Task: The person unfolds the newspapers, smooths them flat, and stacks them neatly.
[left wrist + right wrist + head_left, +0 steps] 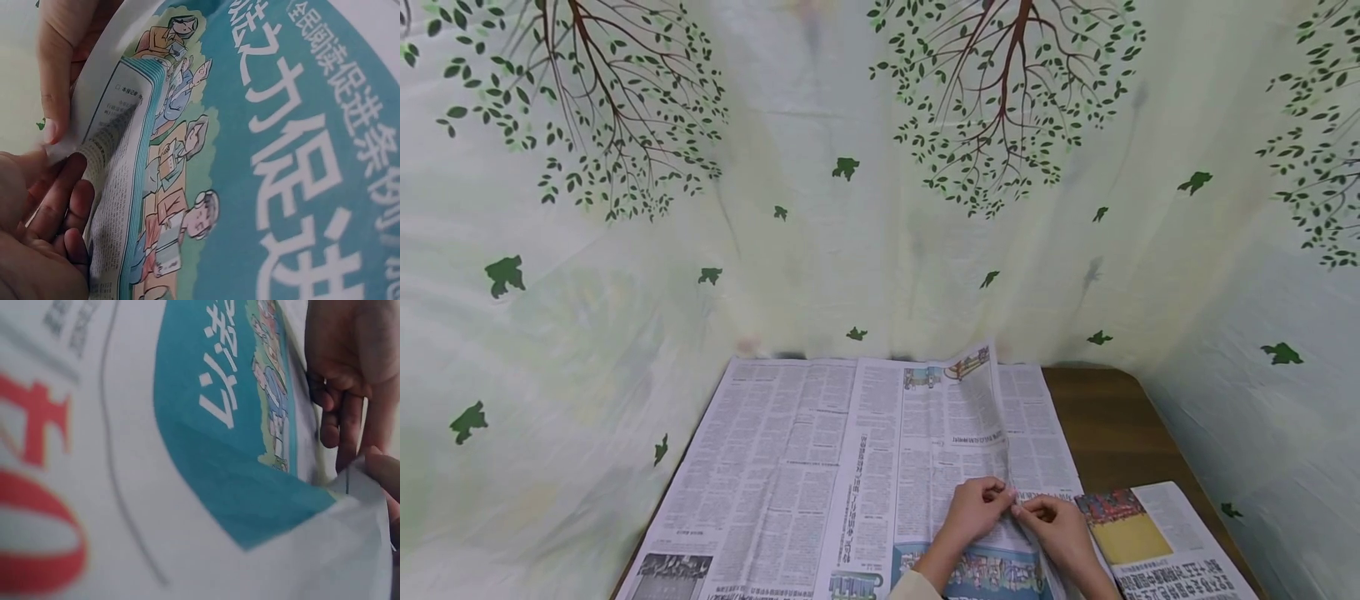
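Both hands meet at the raised edge of a newspaper sheet [955, 467], which lies over other spread newspaper pages. My left hand [976, 510] pinches this edge between thumb and fingertips. Just to its right, my right hand [1060, 529] pinches the same edge, the fingertips of both nearly together. Beyond the hands the sheet's edge stands up in a curl, its far corner lifted. In the left wrist view, a teal printed panel [250, 156] with cartoon readers and large white characters bends beside the fingers. The right wrist view shows the paper creased at the pinched edge.
Spread newspaper pages [760, 467] cover much of the brown wooden table [1105, 417]. A folded newspaper [1172, 542] with a red and yellow picture lies to the right of the right hand. Behind and on both sides hangs a pale curtain [805, 275] with printed trees and leaves.
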`<state>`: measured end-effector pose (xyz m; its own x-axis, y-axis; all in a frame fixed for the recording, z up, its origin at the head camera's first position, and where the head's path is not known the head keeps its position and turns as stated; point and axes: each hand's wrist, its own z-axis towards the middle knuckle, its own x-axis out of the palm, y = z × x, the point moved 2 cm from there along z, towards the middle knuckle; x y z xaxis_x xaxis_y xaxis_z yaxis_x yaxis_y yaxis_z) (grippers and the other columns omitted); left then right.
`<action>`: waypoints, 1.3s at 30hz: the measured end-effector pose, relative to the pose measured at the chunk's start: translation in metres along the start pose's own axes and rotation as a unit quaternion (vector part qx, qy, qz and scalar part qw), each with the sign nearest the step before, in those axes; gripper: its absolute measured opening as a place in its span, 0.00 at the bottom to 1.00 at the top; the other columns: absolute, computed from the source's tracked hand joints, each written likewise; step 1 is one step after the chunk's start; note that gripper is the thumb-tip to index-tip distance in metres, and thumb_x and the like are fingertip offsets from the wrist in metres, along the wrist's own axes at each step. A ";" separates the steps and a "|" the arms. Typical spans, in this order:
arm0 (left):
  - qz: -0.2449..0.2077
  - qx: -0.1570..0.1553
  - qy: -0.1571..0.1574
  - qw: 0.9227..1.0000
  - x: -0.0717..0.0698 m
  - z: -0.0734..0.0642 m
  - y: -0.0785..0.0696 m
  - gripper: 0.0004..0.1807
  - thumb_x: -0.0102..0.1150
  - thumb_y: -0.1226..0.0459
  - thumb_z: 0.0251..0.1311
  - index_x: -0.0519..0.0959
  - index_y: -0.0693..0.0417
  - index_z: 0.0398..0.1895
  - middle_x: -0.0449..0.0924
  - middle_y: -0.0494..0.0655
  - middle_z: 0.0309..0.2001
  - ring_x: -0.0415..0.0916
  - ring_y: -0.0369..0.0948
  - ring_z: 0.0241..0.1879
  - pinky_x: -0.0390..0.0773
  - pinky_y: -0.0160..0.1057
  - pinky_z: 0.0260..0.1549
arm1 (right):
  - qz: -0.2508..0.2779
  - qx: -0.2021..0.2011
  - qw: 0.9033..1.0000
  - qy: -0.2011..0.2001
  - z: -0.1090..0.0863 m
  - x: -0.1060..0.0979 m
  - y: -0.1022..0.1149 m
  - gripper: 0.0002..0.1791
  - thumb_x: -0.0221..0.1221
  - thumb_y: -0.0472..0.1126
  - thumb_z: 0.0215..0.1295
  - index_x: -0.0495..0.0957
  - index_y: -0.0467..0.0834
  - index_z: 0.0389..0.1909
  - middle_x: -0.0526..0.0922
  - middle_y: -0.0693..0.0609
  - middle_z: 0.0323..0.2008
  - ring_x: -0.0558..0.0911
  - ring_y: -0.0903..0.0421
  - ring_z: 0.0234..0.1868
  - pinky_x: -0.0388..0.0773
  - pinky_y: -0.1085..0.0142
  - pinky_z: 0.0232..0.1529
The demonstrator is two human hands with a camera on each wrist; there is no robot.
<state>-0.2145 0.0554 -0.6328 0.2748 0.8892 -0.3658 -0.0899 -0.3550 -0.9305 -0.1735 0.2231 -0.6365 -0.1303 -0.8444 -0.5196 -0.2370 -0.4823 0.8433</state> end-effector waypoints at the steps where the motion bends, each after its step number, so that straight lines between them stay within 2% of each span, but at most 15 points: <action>1: 0.002 -0.002 -0.006 1.000 0.000 0.000 0.000 0.08 0.67 0.56 0.66 0.89 0.50 0.35 0.89 0.36 0.30 0.80 0.24 0.30 0.76 0.28 0.32 | 0.009 0.003 1.000 0.004 0.000 0.000 -0.001 0.10 0.74 0.45 0.59 0.88 0.42 0.31 0.85 0.55 0.23 0.78 0.62 0.24 0.74 0.70 0.28; 6: 0.001 -0.016 -0.037 0.999 0.001 0.001 0.001 0.05 0.67 0.61 0.61 0.86 0.50 0.28 0.85 0.35 0.23 0.73 0.25 0.23 0.72 0.28 0.27 | 0.034 -0.003 0.999 0.023 0.000 -0.005 0.000 0.08 0.71 0.41 0.63 0.87 0.39 0.34 0.85 0.53 0.26 0.78 0.62 0.26 0.75 0.69 0.30; 10: -0.016 -0.031 -0.052 0.998 0.002 -0.001 0.000 0.05 0.67 0.63 0.58 0.83 0.50 0.26 0.81 0.35 0.18 0.67 0.27 0.18 0.65 0.27 0.22 | 0.025 -0.022 0.999 0.023 0.000 -0.011 0.000 0.07 0.69 0.38 0.65 0.85 0.38 0.35 0.86 0.52 0.28 0.79 0.64 0.27 0.75 0.70 0.32; 14: -0.040 -0.034 -0.061 0.997 0.001 -0.002 0.002 0.02 0.67 0.64 0.60 0.84 0.52 0.33 0.83 0.38 0.18 0.68 0.27 0.20 0.68 0.28 0.25 | 0.010 -0.043 0.999 0.025 0.001 -0.019 -0.001 0.05 0.68 0.34 0.65 0.83 0.36 0.38 0.85 0.51 0.29 0.79 0.64 0.28 0.75 0.70 0.32; 16: -0.055 -0.038 -0.063 0.996 0.000 -0.003 0.003 0.06 0.66 0.64 0.62 0.83 0.54 0.40 0.84 0.40 0.20 0.70 0.27 0.22 0.70 0.28 0.28 | 0.005 -0.037 0.999 0.039 0.003 -0.025 -0.002 0.07 0.68 0.33 0.64 0.82 0.35 0.41 0.85 0.50 0.30 0.81 0.63 0.29 0.76 0.69 0.32; 18: -0.064 -0.034 -0.065 0.995 -0.002 -0.004 0.004 0.10 0.65 0.64 0.64 0.81 0.55 0.46 0.85 0.40 0.22 0.73 0.26 0.27 0.72 0.29 0.32 | 0.004 -0.032 0.997 0.070 0.005 -0.032 -0.004 0.12 0.67 0.34 0.64 0.81 0.33 0.45 0.86 0.48 0.34 0.82 0.61 0.32 0.78 0.68 0.32; 21: -0.078 -0.036 -0.072 0.994 -0.003 -0.006 0.007 0.12 0.64 0.63 0.67 0.75 0.52 0.49 0.85 0.39 0.25 0.75 0.28 0.29 0.73 0.30 0.33 | 0.005 -0.033 0.991 0.132 0.007 -0.044 -0.006 0.19 0.67 0.35 0.65 0.77 0.30 0.53 0.86 0.45 0.39 0.84 0.57 0.36 0.82 0.65 0.34; 25: -0.098 -0.031 -0.101 0.990 -0.004 -0.007 0.010 0.11 0.62 0.64 0.69 0.69 0.53 0.45 0.81 0.38 0.28 0.75 0.28 0.29 0.74 0.31 0.31 | 0.036 -0.040 0.972 0.231 0.008 -0.057 -0.009 0.29 0.64 0.33 0.67 0.66 0.24 0.64 0.84 0.41 0.43 0.84 0.52 0.40 0.85 0.61 0.39; 28: -0.114 -0.018 -0.113 0.987 -0.007 -0.006 0.012 0.08 0.60 0.66 0.71 0.69 0.53 0.42 0.78 0.37 0.30 0.73 0.28 0.28 0.72 0.29 0.28 | 0.055 -0.036 0.960 0.274 0.008 -0.063 -0.010 0.35 0.62 0.32 0.68 0.58 0.23 0.69 0.83 0.38 0.45 0.85 0.49 0.43 0.84 0.59 0.42; 31: -0.122 -0.002 -0.093 0.988 -0.011 -0.005 0.012 0.02 0.57 0.68 0.73 0.75 0.53 0.43 0.73 0.38 0.27 0.68 0.29 0.22 0.69 0.29 0.22 | 0.048 -0.047 0.961 0.268 0.008 -0.062 -0.010 0.37 0.61 0.32 0.68 0.55 0.25 0.72 0.81 0.35 0.50 0.85 0.47 0.47 0.84 0.59 0.43; 35: -0.098 0.012 -0.041 0.994 -0.019 -0.004 0.014 0.07 0.54 0.67 0.75 0.81 0.50 0.48 0.66 0.36 0.22 0.62 0.29 0.18 0.65 0.29 0.19 | 0.021 -0.057 0.976 0.207 0.011 -0.053 -0.007 0.34 0.63 0.33 0.68 0.62 0.32 0.72 0.79 0.31 0.56 0.86 0.49 0.46 0.84 0.62 0.40; 39: -0.059 0.025 0.006 0.998 -0.028 -0.001 0.017 0.09 0.52 0.63 0.77 0.82 0.46 0.51 0.67 0.34 0.23 0.63 0.28 0.20 0.66 0.29 0.23 | -0.009 -0.052 0.988 0.147 0.016 -0.042 -0.003 0.29 0.67 0.35 0.66 0.73 0.38 0.67 0.80 0.33 0.58 0.86 0.54 0.40 0.81 0.65 0.35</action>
<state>-0.2227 0.0246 -0.6386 0.2983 0.9204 -0.2529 -0.1041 -0.2320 -0.9671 -0.1829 0.2640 -0.6196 0.1610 -0.8595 -0.4850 -0.1344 -0.5060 0.8520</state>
